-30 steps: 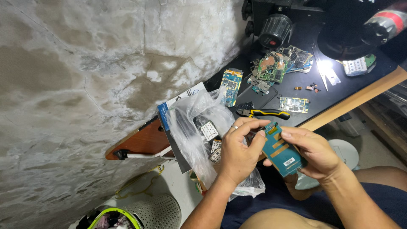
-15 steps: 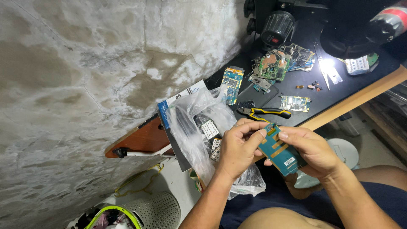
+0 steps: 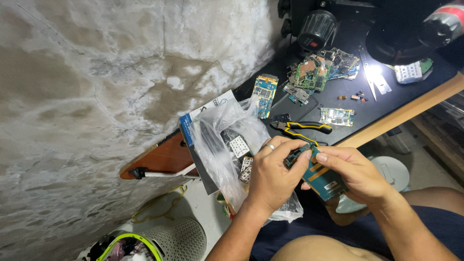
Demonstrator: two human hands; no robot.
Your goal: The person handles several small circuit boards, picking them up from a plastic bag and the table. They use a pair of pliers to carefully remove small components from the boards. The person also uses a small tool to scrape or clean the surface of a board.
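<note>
Both hands pinch teal circuit board (image 3: pixel 323 175): left hand (image 3: pixel 273 176) fingers closed on top end, right hand (image 3: pixel 357 174) clamps its edge. Board likely light, stiff, fragile; edge grip safest.

Circuit board (image 3: pixel 321 173) part-hidden beneath both hands, basket (image 3: pixel 164 241) and bottle (image 3: pixel 442 24) cut by edges

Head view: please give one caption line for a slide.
Both hands, left hand and right hand, hold a teal circuit board above a cluttered black workbench.
</note>
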